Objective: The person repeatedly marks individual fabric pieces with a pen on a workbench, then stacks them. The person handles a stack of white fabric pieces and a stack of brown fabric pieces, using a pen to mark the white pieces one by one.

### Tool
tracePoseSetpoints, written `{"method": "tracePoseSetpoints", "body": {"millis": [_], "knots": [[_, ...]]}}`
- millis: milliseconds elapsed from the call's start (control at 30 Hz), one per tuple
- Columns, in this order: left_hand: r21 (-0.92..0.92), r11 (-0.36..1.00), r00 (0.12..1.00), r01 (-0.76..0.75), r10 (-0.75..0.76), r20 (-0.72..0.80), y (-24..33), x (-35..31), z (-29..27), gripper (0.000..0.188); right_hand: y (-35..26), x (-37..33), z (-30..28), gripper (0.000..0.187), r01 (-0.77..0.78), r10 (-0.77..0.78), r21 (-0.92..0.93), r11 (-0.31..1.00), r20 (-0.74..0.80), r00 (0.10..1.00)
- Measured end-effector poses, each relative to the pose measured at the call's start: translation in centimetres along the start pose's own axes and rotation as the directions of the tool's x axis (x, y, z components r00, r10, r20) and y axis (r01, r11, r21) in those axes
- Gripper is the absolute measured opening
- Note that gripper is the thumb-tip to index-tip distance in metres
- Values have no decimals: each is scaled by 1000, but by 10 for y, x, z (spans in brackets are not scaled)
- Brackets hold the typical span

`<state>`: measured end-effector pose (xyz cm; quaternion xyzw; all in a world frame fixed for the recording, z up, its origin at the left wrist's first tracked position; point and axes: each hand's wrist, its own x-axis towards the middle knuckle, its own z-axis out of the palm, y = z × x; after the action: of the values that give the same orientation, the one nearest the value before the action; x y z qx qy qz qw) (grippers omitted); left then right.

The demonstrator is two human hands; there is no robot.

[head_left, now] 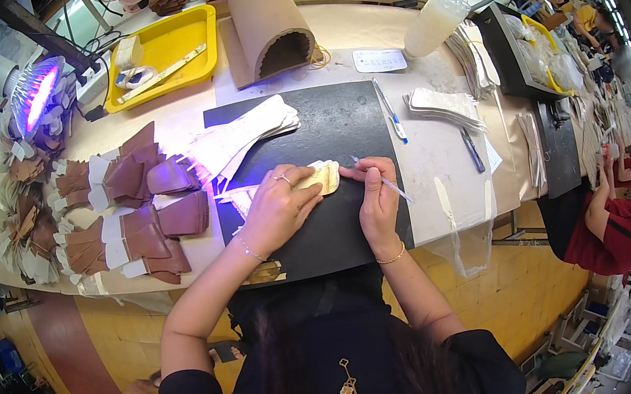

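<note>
My left hand [279, 208] lies over a small cream-yellow shaped piece [330, 178], its fingers close together and holding it against the black mat [316, 139]. More pale material pokes out on the left of that hand. My right hand [379, 208] pinches a slim, pale pen-like stick [396, 189], its lower fingers curled in. The tip of the stick is close to the right end of the cream piece; whether they touch I cannot tell. A fanned stack of white cut pieces [247, 134] rests on the mat beyond my left hand.
Stacks of brown leather pieces [133, 173] lie left, near a glowing purple lamp [39, 95]. Behind are a yellow tray [186, 34], a brown arched form [268, 20] and a plastic bottle [436, 20]. A blue-white pen [390, 111] and white stack [443, 106] lie right.
</note>
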<state>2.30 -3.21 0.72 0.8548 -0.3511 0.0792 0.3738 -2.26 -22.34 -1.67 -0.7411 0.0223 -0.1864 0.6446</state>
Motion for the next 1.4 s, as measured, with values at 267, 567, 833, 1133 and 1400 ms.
{"method": "tracePoseSetpoints", "body": {"millis": [267, 567, 833, 1133, 1400], "knots": [[17, 1000, 1000, -11, 11, -13, 1, 2, 3, 18, -1, 0, 0, 27, 15, -13, -111, 994, 21, 1000], [187, 980, 997, -70, 67, 23, 8, 3, 4, 18, -19, 4, 7, 12, 340, -295, -522, 782, 171, 940], [78, 997, 998, -9, 3, 70, 0, 2, 3, 22, -15, -5, -2, 26, 210, -172, -398, 893, 130, 976], [-259, 855, 881, 449, -375, 287, -11, 25, -16, 34, 3, -4, 2, 30, 97, -97, -5, 995, -46, 994], [-328, 822, 881, 466, -396, 260, -8, 30, -20, 39, 0, -5, 1, 26, 135, -135, -1, 991, -47, 990]]}}
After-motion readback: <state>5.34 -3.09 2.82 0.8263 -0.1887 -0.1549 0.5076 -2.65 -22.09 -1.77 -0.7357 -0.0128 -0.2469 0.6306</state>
